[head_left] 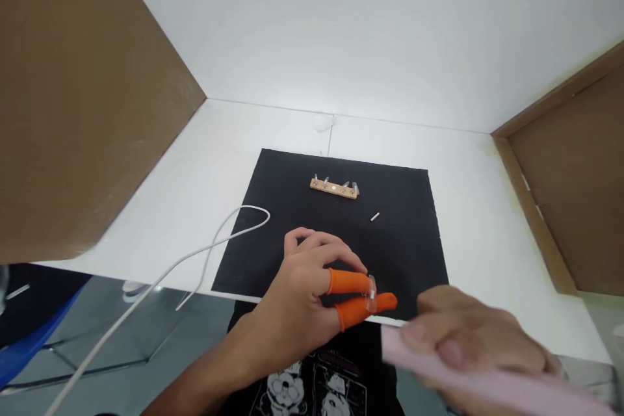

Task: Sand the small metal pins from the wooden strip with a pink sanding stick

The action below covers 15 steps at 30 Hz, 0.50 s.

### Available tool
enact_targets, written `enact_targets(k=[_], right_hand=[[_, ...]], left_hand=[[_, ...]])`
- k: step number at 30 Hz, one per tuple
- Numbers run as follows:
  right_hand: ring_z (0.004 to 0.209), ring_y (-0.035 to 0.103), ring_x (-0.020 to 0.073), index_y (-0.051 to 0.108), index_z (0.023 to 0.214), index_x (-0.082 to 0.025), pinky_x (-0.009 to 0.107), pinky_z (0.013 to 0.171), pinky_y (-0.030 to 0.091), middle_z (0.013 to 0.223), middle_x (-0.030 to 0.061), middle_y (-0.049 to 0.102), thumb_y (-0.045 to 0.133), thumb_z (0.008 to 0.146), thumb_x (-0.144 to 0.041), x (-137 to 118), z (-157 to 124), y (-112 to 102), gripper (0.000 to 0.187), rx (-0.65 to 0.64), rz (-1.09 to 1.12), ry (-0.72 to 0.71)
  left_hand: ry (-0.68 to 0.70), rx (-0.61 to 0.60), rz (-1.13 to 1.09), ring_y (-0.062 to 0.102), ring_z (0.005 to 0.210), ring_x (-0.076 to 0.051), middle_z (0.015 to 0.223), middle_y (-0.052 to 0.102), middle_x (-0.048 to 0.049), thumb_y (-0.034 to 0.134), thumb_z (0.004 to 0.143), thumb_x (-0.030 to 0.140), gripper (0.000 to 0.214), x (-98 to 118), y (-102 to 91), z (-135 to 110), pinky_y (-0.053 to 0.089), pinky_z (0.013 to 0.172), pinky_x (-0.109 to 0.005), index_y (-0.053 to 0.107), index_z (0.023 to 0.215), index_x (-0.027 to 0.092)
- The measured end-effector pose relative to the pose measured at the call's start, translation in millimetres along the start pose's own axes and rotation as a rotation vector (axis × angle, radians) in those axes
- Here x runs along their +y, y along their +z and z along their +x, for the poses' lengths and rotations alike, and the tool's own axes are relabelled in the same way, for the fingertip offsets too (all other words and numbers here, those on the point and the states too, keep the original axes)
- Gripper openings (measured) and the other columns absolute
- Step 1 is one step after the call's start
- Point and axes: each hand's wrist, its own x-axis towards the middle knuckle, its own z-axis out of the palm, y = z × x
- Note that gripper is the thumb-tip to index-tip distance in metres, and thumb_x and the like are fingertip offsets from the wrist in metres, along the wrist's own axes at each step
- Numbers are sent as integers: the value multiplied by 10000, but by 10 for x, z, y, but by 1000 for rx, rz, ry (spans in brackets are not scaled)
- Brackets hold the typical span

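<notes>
My left hand point(312, 292) is over the near part of the black mat point(390, 195), with orange finger cots point(348, 281) on its thumb and index finger. Between those two fingertips it pinches a small clear piece that looks like a false nail tip point(372, 294). To the right, past the mat's front edge, my right hand point(468, 338) is closed around a long flat pink nail file point(487, 380), blurred by motion. The file's near end is a little below and right of the clear tip, apart from it.
A small wooden strip point(334, 188) with several clear tips standing on it lies on the mat. A short white stick point(375, 216) is right of it. A white cable point(195, 251) loops over the left side. Brown panels point(88, 91) wall in both sides of the white table point(468, 208).
</notes>
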Motion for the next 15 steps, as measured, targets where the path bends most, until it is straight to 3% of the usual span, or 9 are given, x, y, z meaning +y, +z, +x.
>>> enact_targets(k=[3,5,9,11,13,15], right_hand=[[916,847,209,771,1130,-299,307,742,715,1051,1,865,853,847,-65,168,-59,-103,377,144,15,76],[962,842,204,755,1136,-304,301,765,714,1079,-8,861,856,841,-44,208,-81,-118,406,166,13,105],[586,776,149,715,1171,-279,272,556,631,939,-8,865,791,976,-251,103,-34,-26,212,-197,59,-73],[590,779,150,683,1268,-266,270,516,612,1006,22,869,735,1013,-254,72,5,-13,260,-314,67,-137],[742,825,172,704,1271,-272,263,575,664,1064,18,865,775,948,-144,102,9,-57,354,-195,46,-80],[927,840,188,741,1220,-274,267,718,718,1122,9,855,808,841,1,164,-27,-123,474,19,12,5]], left_hand=[[-3,-6,4,740,985,-169,971,807,76,903,903,237,108,1,11,-10,321,1025,-415,800,887,267],[-7,-4,4,739,985,-168,974,808,76,905,901,235,112,-10,10,-13,318,1027,-415,799,879,265],[-5,0,4,737,973,-163,973,811,82,913,895,246,129,-49,-5,-1,312,1029,-417,790,859,260],[-6,1,5,735,976,-165,976,812,81,912,893,231,129,-57,-6,6,310,1028,-418,791,860,262],[-8,0,6,736,976,-170,973,812,77,916,885,226,128,-53,-3,7,310,1021,-418,795,864,262],[-17,-3,0,741,969,-170,971,809,72,916,883,227,123,-44,2,4,309,1021,-418,798,869,257]])
